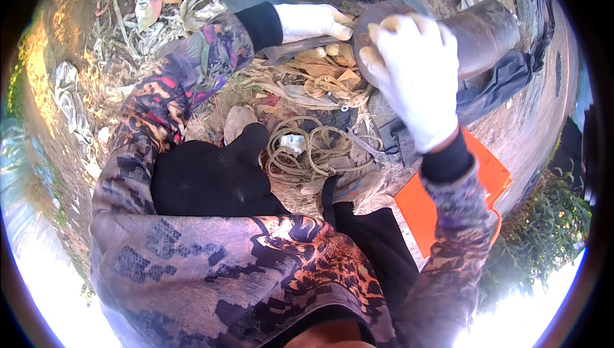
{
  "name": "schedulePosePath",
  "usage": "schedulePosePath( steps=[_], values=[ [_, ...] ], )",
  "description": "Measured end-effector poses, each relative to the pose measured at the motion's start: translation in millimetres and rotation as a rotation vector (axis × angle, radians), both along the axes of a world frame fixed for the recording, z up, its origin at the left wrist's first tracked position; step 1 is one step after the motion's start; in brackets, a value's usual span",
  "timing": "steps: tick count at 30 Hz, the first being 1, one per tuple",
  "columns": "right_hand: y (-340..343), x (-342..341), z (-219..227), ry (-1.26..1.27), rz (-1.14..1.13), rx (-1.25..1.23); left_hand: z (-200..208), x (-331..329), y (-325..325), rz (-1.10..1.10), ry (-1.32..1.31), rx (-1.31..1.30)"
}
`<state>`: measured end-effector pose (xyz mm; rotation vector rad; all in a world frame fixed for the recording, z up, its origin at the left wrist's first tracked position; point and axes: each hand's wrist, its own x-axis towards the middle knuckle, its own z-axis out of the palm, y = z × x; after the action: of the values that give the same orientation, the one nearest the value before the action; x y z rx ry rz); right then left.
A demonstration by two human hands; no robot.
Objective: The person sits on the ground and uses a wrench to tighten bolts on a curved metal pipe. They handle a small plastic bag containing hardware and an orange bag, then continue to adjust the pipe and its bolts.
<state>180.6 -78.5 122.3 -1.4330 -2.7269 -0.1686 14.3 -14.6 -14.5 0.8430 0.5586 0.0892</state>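
Littered earth (543, 118) forms the work surface. A dark cylinder (489, 34) lies at upper right, its long axis running rightward from the gloved right hand (419, 73), the nearer one, which overlaps its broad end; fingers curled, any hold hidden. The gloved left hand (310, 22) sits left of that end, fingers slightly bent, grip undeterminable, just above a dark bar (297, 48).

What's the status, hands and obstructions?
Right hand over dark cylinder, grip unclear. Left hand beside its wide end, contact unclear. Coiled rope apart from both hands.
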Motion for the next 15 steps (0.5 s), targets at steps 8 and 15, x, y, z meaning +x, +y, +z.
schedulePosePath(
  steps=[8, 15],
  values=[
    [36, 7, -28, -0.350, 0.223, -0.137, -4, -7, 3, -0.076, -0.120, -0.025],
    [44, 6, -33, -0.330, 0.221, -0.158, -27, -7, 6, -0.034, -0.197, 0.001]
  ],
)
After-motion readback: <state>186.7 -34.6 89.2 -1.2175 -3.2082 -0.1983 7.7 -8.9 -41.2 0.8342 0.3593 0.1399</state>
